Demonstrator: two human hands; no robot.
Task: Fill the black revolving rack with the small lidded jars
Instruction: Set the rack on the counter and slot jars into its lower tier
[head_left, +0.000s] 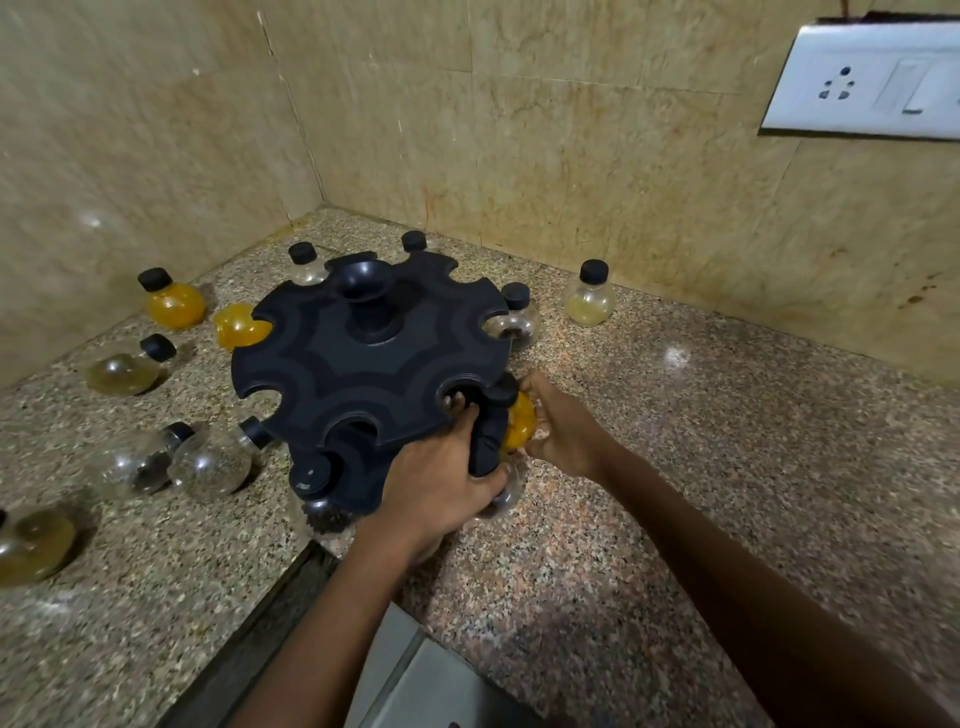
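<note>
The black revolving rack (363, 358) stands on the granite counter (675, 467) in the corner, its top disc ringed with open slots. My left hand (441, 478) grips the rack's front lower tier. Beside it, my right hand (561, 426) holds a round yellow-filled jar (519, 421) with a black lid against a slot at the rack's front right edge. A jar with dark contents (322, 499) hangs in the lower tier at the front. Several loose jars lie around, among them a yellow jar (174, 301) at the far left.
Two clear jars (208, 462) lie on their sides left of the rack. A pale jar (589, 299) stands upright at the back right. Tiled walls close the corner. A white socket plate (862, 83) is on the right wall. The counter's front edge (291, 566) drops near my left forearm.
</note>
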